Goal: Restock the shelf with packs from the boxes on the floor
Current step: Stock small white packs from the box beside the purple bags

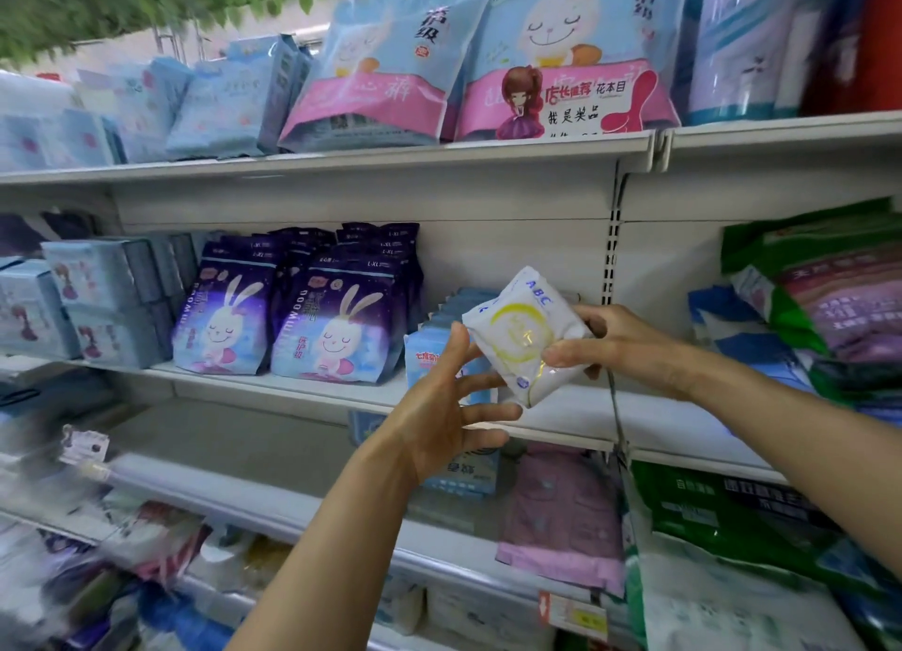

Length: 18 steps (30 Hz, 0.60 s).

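A white pack with a yellow ring and blue "ABC" lettering is held in front of the middle shelf. My right hand grips its right side, thumb on the front and fingers behind. My left hand touches the pack's lower left edge with the thumb, its fingers spread and fairly straight. Just behind the pack stands a row of light-blue packs on the same shelf. The boxes on the floor are out of view.
Purple rabbit-print packs and pale blue boxes fill the middle shelf's left. Large blue and pink bags sit on the top shelf. Green and purple bags crowd the right. Lower shelves hold a pink pack and more goods.
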### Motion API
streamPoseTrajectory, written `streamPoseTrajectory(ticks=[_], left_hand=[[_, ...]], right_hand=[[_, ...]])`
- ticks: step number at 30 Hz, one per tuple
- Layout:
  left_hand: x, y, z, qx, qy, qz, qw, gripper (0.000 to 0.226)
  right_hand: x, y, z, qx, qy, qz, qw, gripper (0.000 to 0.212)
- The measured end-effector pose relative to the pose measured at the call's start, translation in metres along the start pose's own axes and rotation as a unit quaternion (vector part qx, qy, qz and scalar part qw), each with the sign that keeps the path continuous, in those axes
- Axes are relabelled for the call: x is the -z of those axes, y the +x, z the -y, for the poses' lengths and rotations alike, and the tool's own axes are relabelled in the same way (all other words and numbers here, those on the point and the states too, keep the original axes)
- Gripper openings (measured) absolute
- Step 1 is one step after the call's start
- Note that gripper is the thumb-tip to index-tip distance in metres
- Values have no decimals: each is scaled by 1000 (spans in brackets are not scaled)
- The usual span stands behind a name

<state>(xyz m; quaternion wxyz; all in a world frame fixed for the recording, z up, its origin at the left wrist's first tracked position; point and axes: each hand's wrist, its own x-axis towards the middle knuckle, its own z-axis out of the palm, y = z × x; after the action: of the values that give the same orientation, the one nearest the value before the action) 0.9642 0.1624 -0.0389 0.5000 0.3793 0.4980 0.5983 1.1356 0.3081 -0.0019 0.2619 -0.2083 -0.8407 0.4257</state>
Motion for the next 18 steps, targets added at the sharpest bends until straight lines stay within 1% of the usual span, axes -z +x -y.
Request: streamPoseTrajectory(ticks=[2, 6, 8, 12, 15, 17, 18], left_hand=[[-3, -1, 3, -7, 1, -8, 1000, 54], [-11, 0, 9, -18, -7, -22, 1000, 46], [-14, 1, 12, -15, -10, -30, 999, 40], [-12, 6, 18, -22, -22, -60, 998, 23], [-14, 18, 24, -31, -43, -79, 995, 17], [-21, 30, 30, -17, -60, -74, 995, 17], [-26, 38, 35, -4, -65, -69, 996, 18]], right_hand=[[0, -2, -1, -8, 10, 2, 1000, 45], [0, -3, -11, -32, 30, -21, 999, 51], [4, -3, -18, -52, 27, -28, 998, 51], [20, -1, -42, -89, -35, -59, 994, 38], [28, 3, -62, -117, -104, -50, 986, 43], [27, 9, -77, -123, -130, -42, 983, 49], [26, 14, -83, -117, -139, -56, 982, 54]])
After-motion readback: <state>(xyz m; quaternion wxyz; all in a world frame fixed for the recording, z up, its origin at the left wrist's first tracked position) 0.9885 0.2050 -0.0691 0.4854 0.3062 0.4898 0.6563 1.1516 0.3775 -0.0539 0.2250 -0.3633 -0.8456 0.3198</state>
